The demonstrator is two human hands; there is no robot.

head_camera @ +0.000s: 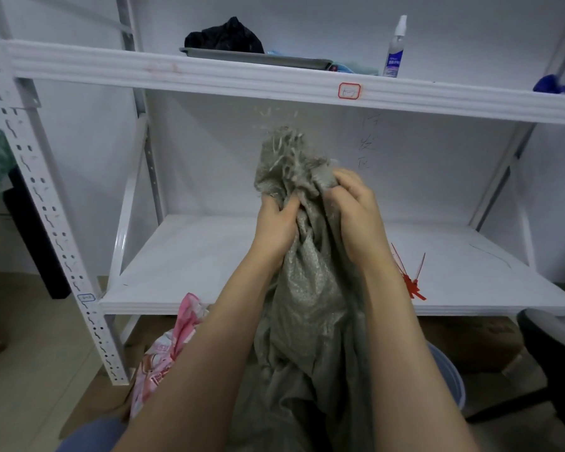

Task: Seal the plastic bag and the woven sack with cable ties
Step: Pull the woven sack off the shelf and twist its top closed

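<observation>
A grey woven sack (307, 308) stands upright in front of me, its frayed mouth bunched into a neck. My left hand (276, 228) grips the neck from the left and my right hand (356, 210) grips it from the right, both closed on the fabric. Frayed threads stick up above the hands. Red cable ties (410, 275) lie on the lower white shelf (193, 256), just right of my right forearm. A pink printed plastic bag (167, 350) sits on the floor at lower left, its top gathered; my left forearm hides part of it.
A white metal rack (40, 177) fills the view. Its upper shelf holds a grey tray (242, 57) with a black bag, a spray bottle (394, 50) and something blue at far right. A dark object (555, 353) stands at right. Cardboard lies on the floor.
</observation>
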